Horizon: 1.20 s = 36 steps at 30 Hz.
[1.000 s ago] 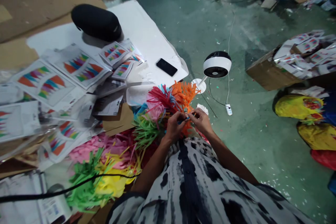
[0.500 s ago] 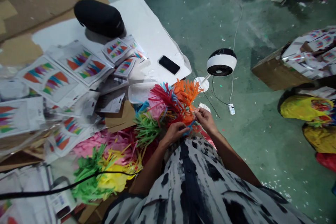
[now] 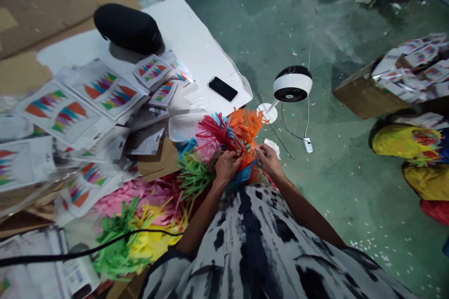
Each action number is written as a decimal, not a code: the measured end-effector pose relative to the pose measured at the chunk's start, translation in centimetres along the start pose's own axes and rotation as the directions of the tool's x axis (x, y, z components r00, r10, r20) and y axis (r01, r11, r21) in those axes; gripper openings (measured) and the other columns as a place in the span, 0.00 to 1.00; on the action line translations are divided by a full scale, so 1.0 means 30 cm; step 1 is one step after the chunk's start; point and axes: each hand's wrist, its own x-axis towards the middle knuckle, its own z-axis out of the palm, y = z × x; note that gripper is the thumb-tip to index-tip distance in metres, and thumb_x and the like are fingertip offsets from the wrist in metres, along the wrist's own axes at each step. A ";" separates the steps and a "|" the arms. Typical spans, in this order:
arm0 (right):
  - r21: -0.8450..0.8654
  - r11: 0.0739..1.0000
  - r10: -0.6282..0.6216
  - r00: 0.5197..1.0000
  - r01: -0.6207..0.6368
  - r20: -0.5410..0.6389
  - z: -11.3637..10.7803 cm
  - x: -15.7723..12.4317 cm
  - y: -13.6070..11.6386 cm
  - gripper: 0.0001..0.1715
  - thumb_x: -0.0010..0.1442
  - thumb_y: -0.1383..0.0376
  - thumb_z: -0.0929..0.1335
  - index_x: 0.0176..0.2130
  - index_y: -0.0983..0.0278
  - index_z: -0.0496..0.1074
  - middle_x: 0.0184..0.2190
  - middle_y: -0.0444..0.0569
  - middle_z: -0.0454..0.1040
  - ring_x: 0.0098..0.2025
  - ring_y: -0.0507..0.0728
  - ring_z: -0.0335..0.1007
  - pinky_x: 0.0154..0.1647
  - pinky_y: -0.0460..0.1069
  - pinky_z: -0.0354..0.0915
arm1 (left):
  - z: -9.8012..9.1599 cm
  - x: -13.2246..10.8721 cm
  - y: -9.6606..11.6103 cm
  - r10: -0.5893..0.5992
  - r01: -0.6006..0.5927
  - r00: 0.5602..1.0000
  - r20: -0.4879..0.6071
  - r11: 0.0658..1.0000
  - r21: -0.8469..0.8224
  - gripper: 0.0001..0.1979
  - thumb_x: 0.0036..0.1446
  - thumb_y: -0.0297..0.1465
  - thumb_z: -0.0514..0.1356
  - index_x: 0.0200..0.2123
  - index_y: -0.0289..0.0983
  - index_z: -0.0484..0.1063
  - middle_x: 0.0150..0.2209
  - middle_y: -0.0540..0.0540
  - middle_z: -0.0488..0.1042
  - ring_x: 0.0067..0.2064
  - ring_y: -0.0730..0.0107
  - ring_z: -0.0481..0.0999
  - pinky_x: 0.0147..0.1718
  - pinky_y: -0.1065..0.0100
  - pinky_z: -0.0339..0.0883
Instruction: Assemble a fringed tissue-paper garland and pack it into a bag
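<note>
Close to my body, both hands work at a bunch of fringed tissue paper. My right hand (image 3: 268, 158) pinches the lower end of an orange tassel (image 3: 248, 124). Fingers of my left hand (image 3: 228, 166) are closed at the base of the same tassel, though what exactly they grip is partly hidden. Beside it lie a dark red tassel (image 3: 214, 130), a pink tassel (image 3: 207, 147) and a green tassel (image 3: 195, 170). Blue tissue paper (image 3: 242, 176) shows just below my hands.
A white table (image 3: 196, 32) on the left holds a black case (image 3: 128, 28), a phone (image 3: 222, 88), a plastic tray (image 3: 184, 127) and printed packets (image 3: 112, 91). More tassels (image 3: 143, 233) lie lower left under a black cable (image 3: 105, 241). A fan (image 3: 292, 85) and cardboard box (image 3: 365, 91) stand on the floor.
My left hand has moved up towards the base of the orange tassel. More of the blue tissue paper below it now shows. The whole view has shifted slightly.
</note>
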 end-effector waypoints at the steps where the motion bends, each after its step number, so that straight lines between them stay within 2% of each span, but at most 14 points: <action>1: 0.011 1.000 0.004 1.000 -0.004 0.003 0.003 0.000 0.001 0.29 0.57 0.38 0.70 0.36 0.60 0.68 0.21 0.38 0.61 0.23 0.51 0.56 0.23 0.47 0.52 | -0.022 -0.010 0.007 0.012 -0.013 1.000 -0.014 0.992 -0.127 0.08 0.61 0.37 0.65 0.38 0.40 0.81 0.39 0.45 0.80 0.40 0.64 0.79 0.40 0.67 0.68; 4: 0.047 0.999 0.018 0.999 -0.020 0.029 0.022 -0.008 -0.014 0.30 0.58 0.36 0.69 0.36 0.59 0.66 0.21 0.36 0.59 0.20 0.50 0.50 0.20 0.46 0.48 | -0.088 -0.028 0.047 0.055 -0.049 0.998 0.001 0.892 -0.449 0.10 0.60 0.39 0.66 0.37 0.38 0.81 0.34 0.48 0.81 0.34 0.67 0.78 0.36 0.68 0.68; 9: 0.120 0.992 0.011 0.993 -0.025 0.116 0.045 -0.034 -0.088 0.30 0.59 0.37 0.70 0.38 0.59 0.67 0.21 0.35 0.55 0.20 0.48 0.44 0.20 0.46 0.45 | -0.129 -0.031 0.112 0.169 -0.095 0.984 0.057 0.769 -0.632 0.11 0.59 0.40 0.67 0.37 0.37 0.82 0.34 0.48 0.82 0.34 0.68 0.78 0.35 0.70 0.68; 13: 0.067 0.997 -0.037 0.990 0.028 0.138 0.031 -0.042 -0.101 0.30 0.56 0.38 0.73 0.32 0.60 0.67 0.22 0.37 0.54 0.23 0.49 0.45 0.22 0.47 0.46 | -0.111 -0.036 0.114 0.183 -0.078 0.980 0.082 0.725 -0.684 0.12 0.58 0.40 0.67 0.37 0.36 0.82 0.34 0.46 0.83 0.35 0.66 0.79 0.36 0.68 0.69; 18: -0.022 0.995 -0.091 0.992 0.093 0.092 0.020 -0.038 -0.048 0.28 0.59 0.40 0.72 0.30 0.61 0.66 0.24 0.39 0.57 0.27 0.51 0.51 0.26 0.47 0.52 | -0.083 -0.054 0.112 0.120 -0.033 0.990 0.074 0.711 -0.703 0.11 0.58 0.38 0.66 0.37 0.37 0.82 0.34 0.46 0.83 0.36 0.66 0.80 0.39 0.68 0.71; 25: -0.094 0.984 -0.142 0.986 0.151 0.091 0.028 -0.051 -0.029 0.21 0.61 0.46 0.72 0.35 0.62 0.73 0.26 0.41 0.63 0.29 0.52 0.57 0.31 0.47 0.57 | -0.049 -0.076 0.113 0.008 0.029 0.999 0.043 0.620 -0.784 0.10 0.52 0.37 0.67 0.35 0.37 0.82 0.32 0.48 0.81 0.33 0.69 0.78 0.36 0.69 0.70; 32: -0.128 0.977 -0.153 0.980 0.169 0.126 0.019 -0.062 -0.010 0.25 0.61 0.43 0.72 0.34 0.62 0.75 0.24 0.40 0.62 0.27 0.52 0.56 0.30 0.47 0.58 | -0.021 -0.097 0.090 -0.068 0.108 0.994 0.086 0.513 -0.852 0.12 0.51 0.40 0.69 0.33 0.37 0.79 0.30 0.49 0.79 0.31 0.71 0.76 0.33 0.70 0.68; 36: -0.136 0.975 -0.156 0.976 0.177 0.155 0.020 -0.060 0.001 0.23 0.62 0.44 0.71 0.36 0.62 0.76 0.24 0.39 0.61 0.27 0.52 0.55 0.30 0.47 0.56 | -0.034 -0.100 0.096 -0.108 0.097 0.993 0.052 0.471 -0.877 0.14 0.50 0.40 0.71 0.35 0.37 0.78 0.30 0.50 0.78 0.29 0.73 0.74 0.31 0.71 0.66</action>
